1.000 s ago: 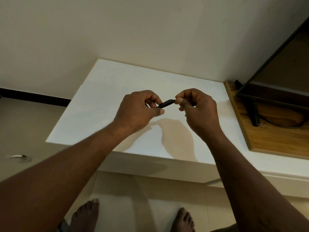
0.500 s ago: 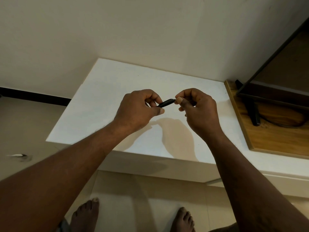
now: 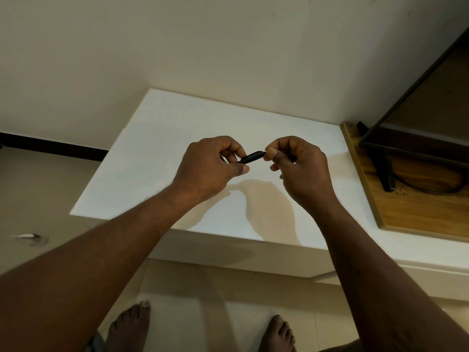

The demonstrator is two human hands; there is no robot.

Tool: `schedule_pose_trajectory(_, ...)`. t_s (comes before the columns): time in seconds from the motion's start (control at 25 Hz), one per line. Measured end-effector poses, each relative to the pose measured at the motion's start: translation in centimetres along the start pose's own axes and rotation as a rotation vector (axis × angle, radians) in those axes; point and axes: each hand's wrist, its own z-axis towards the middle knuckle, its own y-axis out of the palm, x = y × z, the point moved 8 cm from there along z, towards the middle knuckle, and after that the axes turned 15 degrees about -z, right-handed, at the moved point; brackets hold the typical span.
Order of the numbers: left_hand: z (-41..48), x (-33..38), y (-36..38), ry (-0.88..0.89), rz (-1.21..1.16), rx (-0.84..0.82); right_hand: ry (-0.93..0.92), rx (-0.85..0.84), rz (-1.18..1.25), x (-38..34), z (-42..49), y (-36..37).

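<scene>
**Small black stick pinched between your two hands**

The slim black stick (image 3: 251,157) sits in the air above the white tabletop (image 3: 162,148), tilted so its right end is a little higher than its left. It touches nothing but your fingers. Your left hand (image 3: 208,166) has its fingers curled around the lower left end, with the thumb lying underneath, so most of that end is hidden. Your right hand (image 3: 302,168) pinches the upper right tip between the thumb and curled forefinger; its other fingers are folded into the palm. Only the short middle stretch of the stick shows between the two grips, and what kind of object it is cannot be told.

Both hands cast soft shadows on the tabletop just below them. To your right, a wooden board (image 3: 418,214) lies against the tabletop's edge, carrying a black stand (image 3: 385,174) and a dark-framed panel (image 3: 411,87) that leans up toward the wall. Your bare feet (image 3: 129,326) stand on the pale floor in front of the table, and a small white scrap (image 3: 25,235) lies on the floor well to your left.
</scene>
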Motion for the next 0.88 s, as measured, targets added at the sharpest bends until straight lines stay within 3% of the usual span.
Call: schedule_pose_trajectory(0.88, -0.21, 0.16, 0.14, 0.010, 0.018, -0.001, 0.034, -0.024, -0.009, 0.39, -0.08, 0.24)
